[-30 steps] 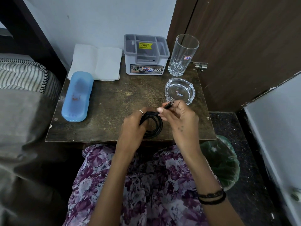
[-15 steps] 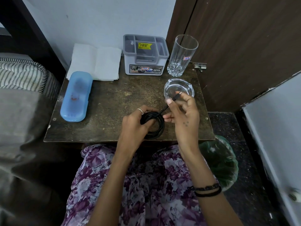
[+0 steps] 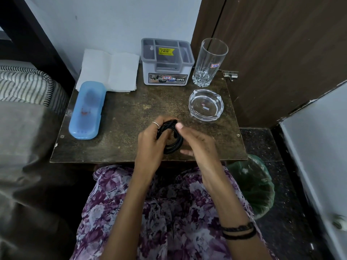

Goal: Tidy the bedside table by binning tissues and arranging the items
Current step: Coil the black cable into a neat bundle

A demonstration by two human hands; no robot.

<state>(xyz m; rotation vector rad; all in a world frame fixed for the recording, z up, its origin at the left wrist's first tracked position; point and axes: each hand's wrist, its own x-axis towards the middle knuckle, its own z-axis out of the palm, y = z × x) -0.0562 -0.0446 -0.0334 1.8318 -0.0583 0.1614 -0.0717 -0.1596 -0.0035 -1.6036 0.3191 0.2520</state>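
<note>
A coiled black cable (image 3: 173,142) is held over the front middle of the brown bedside table (image 3: 131,113). My left hand (image 3: 150,141) grips the coil from the left, and my right hand (image 3: 195,141) closes on it from the right, thumb on top. White tissues (image 3: 110,71) lie folded flat at the back left. A blue case (image 3: 86,109) lies along the left edge. A grey organiser box (image 3: 167,62) stands at the back, with a tall glass (image 3: 210,61) to its right and a glass ashtray (image 3: 206,105) in front of that.
A bin lined with a green bag (image 3: 253,186) stands on the floor at the table's front right corner. A bed with striped bedding (image 3: 24,85) is on the left, a brown door (image 3: 281,53) on the right. My floral-clad lap is below the table edge.
My right hand drew back from near the ashtray with the cable's end and now presses it onto the coil. The left hand kept hold of the coil.
</note>
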